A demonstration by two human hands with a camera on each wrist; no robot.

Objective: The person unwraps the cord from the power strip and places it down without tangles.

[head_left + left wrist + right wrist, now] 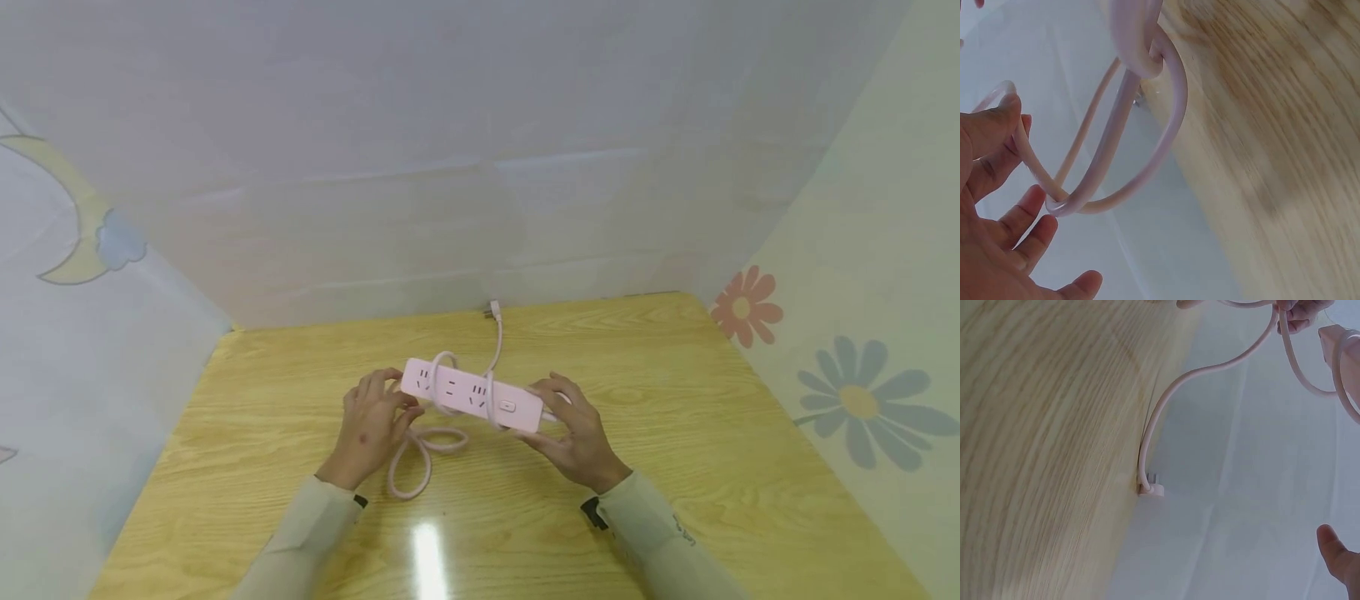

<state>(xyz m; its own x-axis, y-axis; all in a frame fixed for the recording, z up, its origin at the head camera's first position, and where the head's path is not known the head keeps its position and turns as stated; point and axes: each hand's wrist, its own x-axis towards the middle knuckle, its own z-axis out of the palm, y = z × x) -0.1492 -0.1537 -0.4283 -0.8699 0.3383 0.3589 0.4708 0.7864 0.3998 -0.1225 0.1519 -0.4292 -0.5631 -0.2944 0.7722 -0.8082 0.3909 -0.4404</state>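
Note:
A pink power strip [465, 390] is held tilted above the table, its sockets and switch facing up. Its pink cord [408, 493] wraps around the strip in loops, and more loops hang below its left end. My left hand [372, 421] is at that left end; in the left wrist view, its thumb and finger pinch a cord loop [1021, 140]. The right hand [573, 437] grips the strip's right end, thumb below and fingers above. Only a fingertip [1334, 550] of it shows in the right wrist view. The plug [494, 310] lies near the table's back edge, prongs pointing left.
The wooden table [262, 400] meets a pale sheet wall [450, 208] at the back. Printed side walls stand left and right, with a moon [82, 217] and flowers [858, 402]. A bright light reflection falls on the table's front part.

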